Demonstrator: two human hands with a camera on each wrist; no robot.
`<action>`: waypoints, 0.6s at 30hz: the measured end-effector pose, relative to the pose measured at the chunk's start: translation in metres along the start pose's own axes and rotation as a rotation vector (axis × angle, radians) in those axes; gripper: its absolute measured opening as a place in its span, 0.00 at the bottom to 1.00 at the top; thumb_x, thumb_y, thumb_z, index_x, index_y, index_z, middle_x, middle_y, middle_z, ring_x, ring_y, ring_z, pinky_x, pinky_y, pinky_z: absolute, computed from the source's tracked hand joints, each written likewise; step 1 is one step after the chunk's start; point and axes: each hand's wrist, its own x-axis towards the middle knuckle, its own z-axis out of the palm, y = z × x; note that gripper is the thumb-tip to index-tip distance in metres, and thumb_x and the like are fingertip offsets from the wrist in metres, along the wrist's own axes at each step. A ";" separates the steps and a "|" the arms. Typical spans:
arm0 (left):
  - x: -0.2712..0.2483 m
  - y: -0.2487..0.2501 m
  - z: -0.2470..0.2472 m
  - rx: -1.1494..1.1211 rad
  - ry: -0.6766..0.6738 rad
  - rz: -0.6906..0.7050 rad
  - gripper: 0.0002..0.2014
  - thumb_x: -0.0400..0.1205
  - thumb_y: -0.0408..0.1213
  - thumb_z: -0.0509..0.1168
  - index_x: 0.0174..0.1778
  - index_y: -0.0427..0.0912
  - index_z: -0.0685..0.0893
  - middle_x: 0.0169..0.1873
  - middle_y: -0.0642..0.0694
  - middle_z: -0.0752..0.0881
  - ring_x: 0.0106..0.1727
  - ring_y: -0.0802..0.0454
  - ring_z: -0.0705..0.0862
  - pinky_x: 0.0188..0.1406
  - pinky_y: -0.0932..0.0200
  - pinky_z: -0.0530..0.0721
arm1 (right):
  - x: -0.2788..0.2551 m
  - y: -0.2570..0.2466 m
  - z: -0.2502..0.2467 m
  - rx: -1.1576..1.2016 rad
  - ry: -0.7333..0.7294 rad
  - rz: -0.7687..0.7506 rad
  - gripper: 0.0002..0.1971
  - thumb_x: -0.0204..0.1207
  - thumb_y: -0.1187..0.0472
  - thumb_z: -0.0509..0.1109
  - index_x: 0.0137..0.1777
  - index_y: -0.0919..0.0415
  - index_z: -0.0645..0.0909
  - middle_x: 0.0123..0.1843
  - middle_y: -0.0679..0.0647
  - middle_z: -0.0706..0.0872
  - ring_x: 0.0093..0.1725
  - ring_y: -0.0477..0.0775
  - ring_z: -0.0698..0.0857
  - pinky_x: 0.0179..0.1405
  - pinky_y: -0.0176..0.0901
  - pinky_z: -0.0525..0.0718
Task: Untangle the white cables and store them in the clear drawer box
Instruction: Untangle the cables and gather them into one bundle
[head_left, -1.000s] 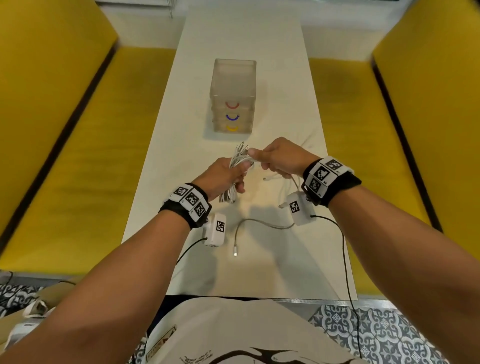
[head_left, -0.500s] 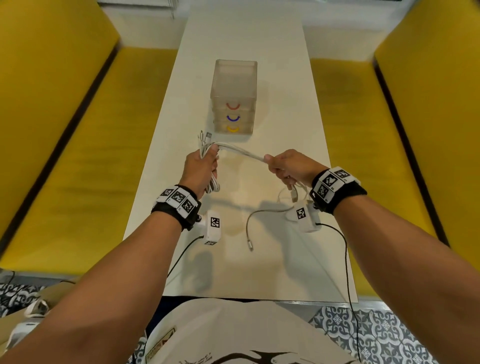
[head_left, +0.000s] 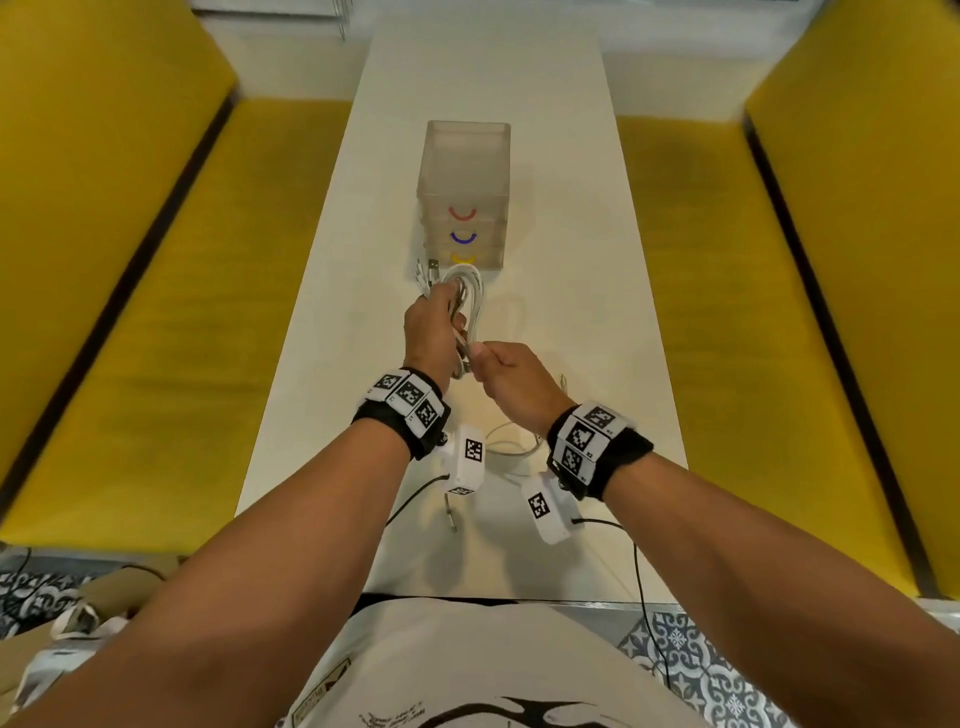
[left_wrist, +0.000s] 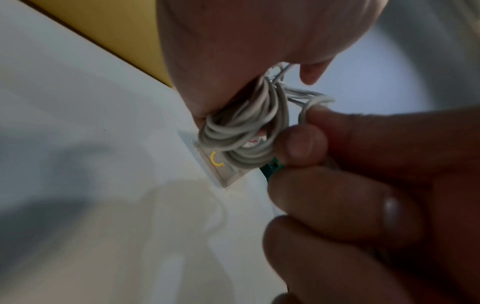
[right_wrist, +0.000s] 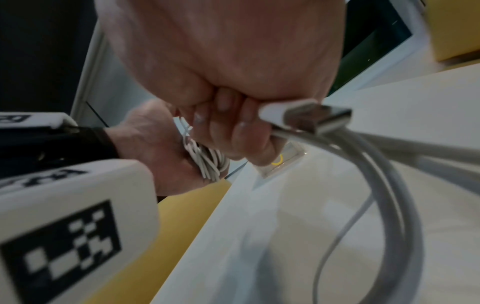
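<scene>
We find the left hand raised above the white table, its fingers curled round a bundle of white cables wound into loops. Several plug ends stick out of the bundle on the far side of that hand. In the left wrist view the coiled loops hang below the palm, pressed by the fingers.

The right hand sits just beside and nearer than the left hand, closed in a fist on strands that run from the bundle. In the right wrist view its fingers grip cable close to a USB plug, and loose loops of cable trail from the fist toward the table.

The clear drawer box stands upright on the table just beyond the left hand, apart from both hands. Its three drawers appear closed, with a red handle on top, a blue handle in the middle and a yellow handle at the bottom. More white cable lies on the table between the two wrists. We note yellow benches along both sides.
</scene>
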 end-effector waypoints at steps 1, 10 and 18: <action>-0.002 0.001 -0.001 -0.045 -0.022 -0.014 0.14 0.82 0.47 0.64 0.33 0.45 0.74 0.22 0.51 0.73 0.24 0.54 0.69 0.25 0.60 0.69 | 0.001 0.000 -0.002 -0.012 -0.007 0.003 0.23 0.90 0.53 0.56 0.31 0.56 0.67 0.25 0.46 0.69 0.22 0.42 0.64 0.25 0.34 0.65; -0.002 -0.008 -0.002 0.245 -0.088 0.087 0.16 0.79 0.45 0.77 0.34 0.40 0.80 0.22 0.43 0.80 0.22 0.48 0.80 0.23 0.57 0.78 | -0.003 -0.005 -0.001 -0.368 -0.219 -0.049 0.16 0.89 0.57 0.53 0.42 0.58 0.77 0.40 0.57 0.82 0.38 0.56 0.78 0.43 0.51 0.76; 0.002 0.004 -0.009 -0.067 -0.067 -0.053 0.10 0.84 0.40 0.73 0.40 0.41 0.82 0.20 0.50 0.77 0.19 0.54 0.74 0.25 0.59 0.80 | -0.012 0.021 -0.010 0.157 -0.281 0.163 0.26 0.87 0.43 0.61 0.29 0.57 0.69 0.24 0.51 0.64 0.23 0.51 0.60 0.23 0.41 0.61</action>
